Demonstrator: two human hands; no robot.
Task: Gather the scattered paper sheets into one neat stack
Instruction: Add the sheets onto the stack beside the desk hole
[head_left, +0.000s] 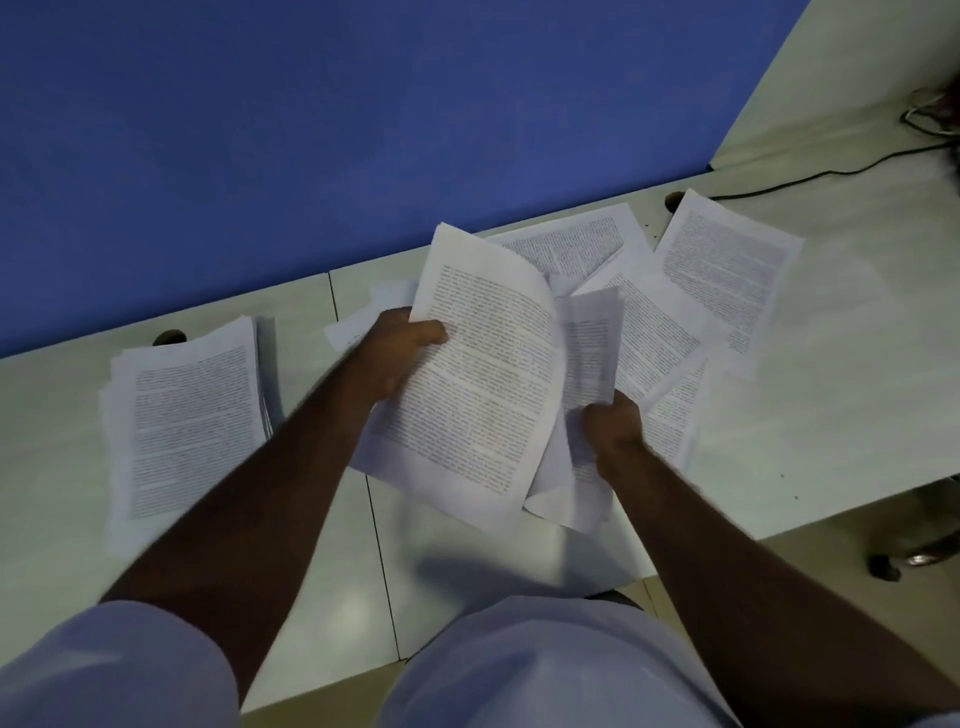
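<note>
- head view, step in hand: the left hand (397, 351) gripped a bundle of sheets (483, 374) by its left edge, thumb curled over the printed top page. the bundle was held above the table (831, 395), tilted, with its upper right corner curling.
- head view: the right hand (613, 421) pinched a single sheet (589, 343) near its lower part; the sheet stood almost on edge just beside the bundle and was blurred.
- judgement: the single sheet was best slid flat on top of the bundle, corners matched, before more were collected; the curling corner could fold under if rushed.
- head view, paper: loose sheets (722, 265) lay fanned and overlapping on the table beyond the hands, near the blue wall (311, 130).
- head view: a separate pile (187, 415) lay to the left, well apart, its edges uneven.
- judgement: gathering was partly done.
</note>
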